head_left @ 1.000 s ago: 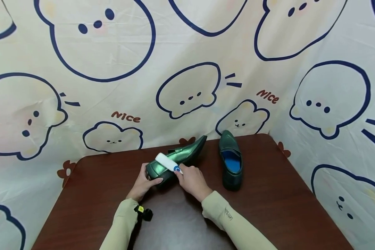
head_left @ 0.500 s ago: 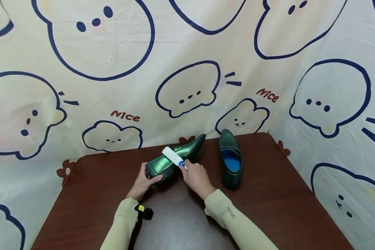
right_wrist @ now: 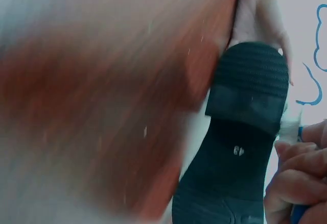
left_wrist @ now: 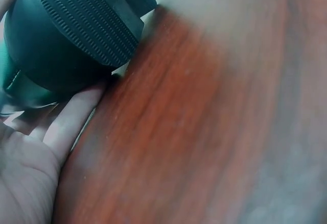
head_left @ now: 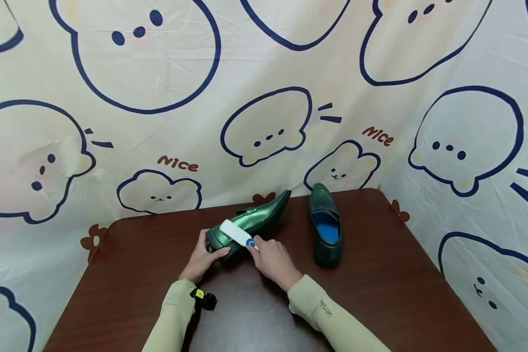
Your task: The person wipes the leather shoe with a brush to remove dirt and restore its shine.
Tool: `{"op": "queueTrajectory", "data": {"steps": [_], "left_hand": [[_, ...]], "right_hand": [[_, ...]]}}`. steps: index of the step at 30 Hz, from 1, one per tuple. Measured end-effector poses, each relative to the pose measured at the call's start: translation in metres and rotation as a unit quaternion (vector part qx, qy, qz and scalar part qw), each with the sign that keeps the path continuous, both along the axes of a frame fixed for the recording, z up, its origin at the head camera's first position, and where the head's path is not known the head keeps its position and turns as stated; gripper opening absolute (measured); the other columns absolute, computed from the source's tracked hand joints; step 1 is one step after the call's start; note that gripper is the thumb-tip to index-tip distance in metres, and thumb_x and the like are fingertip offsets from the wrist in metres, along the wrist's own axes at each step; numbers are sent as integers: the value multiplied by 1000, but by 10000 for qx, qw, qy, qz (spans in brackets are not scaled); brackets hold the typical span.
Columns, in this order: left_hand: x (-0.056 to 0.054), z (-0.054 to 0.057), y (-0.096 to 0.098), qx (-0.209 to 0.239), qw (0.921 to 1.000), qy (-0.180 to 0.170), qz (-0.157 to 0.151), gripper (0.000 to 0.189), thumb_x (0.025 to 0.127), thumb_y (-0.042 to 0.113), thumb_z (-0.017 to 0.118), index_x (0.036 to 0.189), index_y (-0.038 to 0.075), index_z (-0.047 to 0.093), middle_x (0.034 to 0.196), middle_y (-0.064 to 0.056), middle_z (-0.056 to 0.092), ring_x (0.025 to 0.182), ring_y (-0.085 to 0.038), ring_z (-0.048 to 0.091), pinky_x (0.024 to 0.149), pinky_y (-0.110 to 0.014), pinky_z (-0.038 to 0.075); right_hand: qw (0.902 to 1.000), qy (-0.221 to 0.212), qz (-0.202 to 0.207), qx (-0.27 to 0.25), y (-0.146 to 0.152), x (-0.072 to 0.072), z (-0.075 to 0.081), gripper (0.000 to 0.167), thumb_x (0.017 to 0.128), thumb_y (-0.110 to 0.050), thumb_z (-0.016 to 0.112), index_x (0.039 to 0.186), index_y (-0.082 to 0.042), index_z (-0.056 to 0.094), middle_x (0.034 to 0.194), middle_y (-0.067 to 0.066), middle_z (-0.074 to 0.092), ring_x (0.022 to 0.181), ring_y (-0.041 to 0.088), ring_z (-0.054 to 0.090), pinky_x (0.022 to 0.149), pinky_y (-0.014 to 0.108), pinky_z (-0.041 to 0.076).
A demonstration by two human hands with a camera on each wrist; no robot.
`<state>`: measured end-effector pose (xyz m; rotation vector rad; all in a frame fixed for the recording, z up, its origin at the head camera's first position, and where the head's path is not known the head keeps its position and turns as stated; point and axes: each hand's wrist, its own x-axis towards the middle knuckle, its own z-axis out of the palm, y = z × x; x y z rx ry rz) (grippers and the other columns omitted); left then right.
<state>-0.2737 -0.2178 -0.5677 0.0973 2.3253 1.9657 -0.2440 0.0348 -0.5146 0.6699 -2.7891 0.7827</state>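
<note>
A shiny green loafer (head_left: 264, 217) is tilted on its side at the back middle of the table, toe pointing to the far right. My left hand (head_left: 201, 256) grips its heel end, thumb on the near side. In the left wrist view the ribbed dark heel (left_wrist: 87, 20) rises over the fingers. With my right hand (head_left: 275, 259) I hold a brush (head_left: 236, 232), its white head lying across the loafer's upper near the heel. From the right wrist, the black sole (right_wrist: 242, 147) faces the camera, and the curled fingers (right_wrist: 299, 183) wrap a blue handle.
A matching green loafer (head_left: 327, 252) with a blue insole stands upright to the right. The brown table (head_left: 378, 293) meets a cartoon-printed cloth (head_left: 264, 58) behind and at the sides. A small black device (head_left: 208, 300) is strapped on the left wrist.
The brush slid along the upper toward the toe, then came back toward the heel, with my right hand moving along. My left hand and the loafer stayed in place.
</note>
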Motion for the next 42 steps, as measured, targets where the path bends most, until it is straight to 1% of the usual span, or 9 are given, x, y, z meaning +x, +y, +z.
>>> {"op": "queueTrajectory", "data": {"steps": [7,10,15,22,26,30,33,39,42], "left_hand": [[-2,0,-1,171,9997,-111,-148,73,91,21,81,145,17,31,147,-16,45,124,-26,51,90,-27,52],[-2,-1,-1,258,9994,-145,-162,73,90,21,81,144,18,31,148,-17,44,124,-27,51,89,-29,53],[-2,-3,-1,232,9996,-156,-93,74,89,21,82,144,17,32,146,-16,45,123,-26,51,88,-29,53],[2,-4,-3,50,10000,-21,-27,73,89,19,83,142,15,33,142,-12,48,122,-22,50,95,-26,49],[2,-3,-4,-2,10000,87,21,72,88,18,83,142,14,35,140,-12,50,120,-21,51,97,-25,47],[1,-4,-5,6,9999,121,-12,73,88,18,83,143,14,34,141,-12,49,122,-22,50,97,-25,47],[1,-4,-5,68,9999,111,-44,74,88,17,83,143,16,34,143,-12,49,125,-23,49,97,-25,48],[0,-3,-4,158,9996,130,-184,73,89,17,82,143,16,34,144,-14,48,125,-23,51,95,-25,50],[1,-3,-3,168,9997,117,-167,72,89,17,82,143,17,34,144,-14,48,124,-23,51,94,-25,51]], "right_hand": [[9941,391,-979,244,22,-10,-2,22,103,-32,65,99,-10,62,66,2,58,48,12,50,44,27,39],[9902,560,-1242,302,25,-10,-2,24,103,-31,66,99,-7,62,63,4,58,45,14,49,42,27,39],[9924,469,-1113,240,17,-5,2,25,104,-30,64,99,-5,61,64,5,59,45,13,49,42,25,38],[9987,297,-248,334,-3,5,7,24,105,-29,63,100,-6,60,65,2,56,47,10,46,44,24,38],[9989,295,-58,352,-13,2,5,23,105,-29,63,100,-7,62,66,3,59,47,9,48,44,23,38],[9985,288,-254,394,-11,-2,5,23,105,-30,63,102,-7,62,66,4,59,47,10,48,44,24,38],[9960,491,-519,528,-3,-5,6,25,104,-32,63,103,-7,61,65,4,59,46,12,48,43,25,37],[9819,1113,-1323,772,11,-9,8,26,102,-31,67,100,-6,61,61,7,60,42,17,48,40,28,38],[9812,1140,-1363,756,12,-8,10,26,102,-31,66,99,-6,61,59,6,59,41,16,47,39,28,36]]}}
